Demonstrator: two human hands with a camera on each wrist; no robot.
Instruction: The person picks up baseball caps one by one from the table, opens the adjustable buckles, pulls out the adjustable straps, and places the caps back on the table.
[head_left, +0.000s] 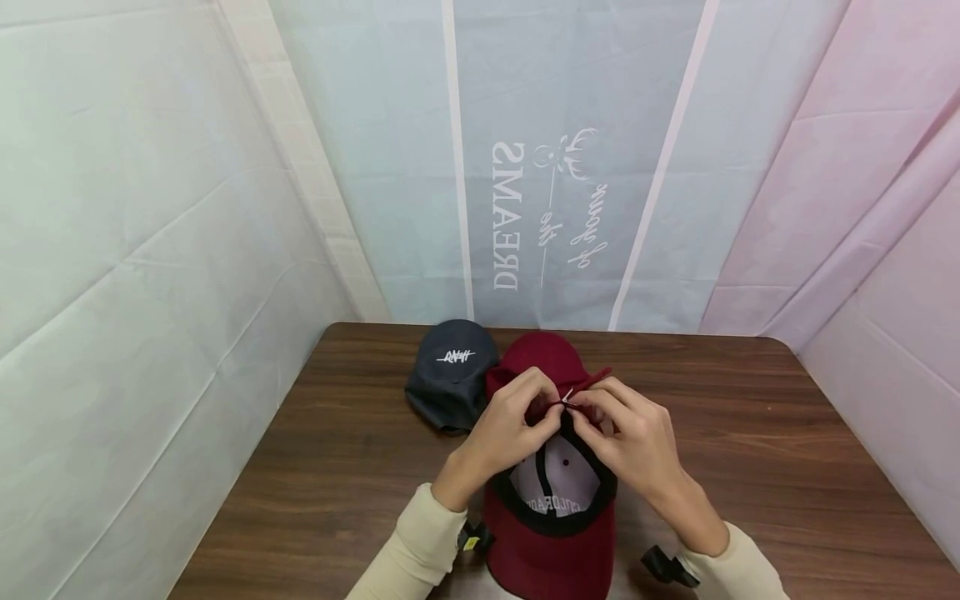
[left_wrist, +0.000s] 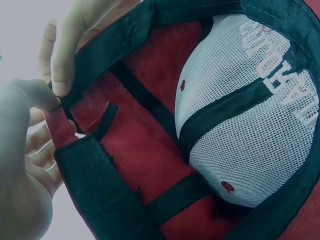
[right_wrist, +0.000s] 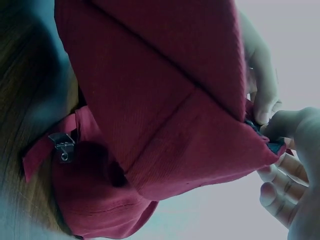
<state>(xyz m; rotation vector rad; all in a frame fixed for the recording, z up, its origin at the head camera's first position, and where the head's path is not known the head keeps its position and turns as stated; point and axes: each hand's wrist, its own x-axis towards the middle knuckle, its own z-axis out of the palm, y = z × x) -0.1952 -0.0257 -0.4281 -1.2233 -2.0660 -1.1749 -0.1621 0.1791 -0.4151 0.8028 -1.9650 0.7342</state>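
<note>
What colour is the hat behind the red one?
Dark grey cap with white lettering, clearest in the head view.

Backdrop (head_left: 525, 167) reads "DREAMS", mirrored; red cap (head_left: 551, 550) lining reads "COLORADO"

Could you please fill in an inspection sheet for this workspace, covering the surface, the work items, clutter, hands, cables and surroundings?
Surface: dark wood-grain table, bare where it shows.
Work items: red cap held upside down, black sweatband and white mesh lining showing; its back strap is pinched between both hands. A second red cap lies behind it with a metal buckle on its strap.
Clutter: dark grey cap with white lettering, beside the red ones.
Hands: left hand and right hand both pinch the strap ends.
Cables: nothing seen.
Surroundings: pale cloth backdrop with mirrored lettering, cloth walls on both sides.
</note>
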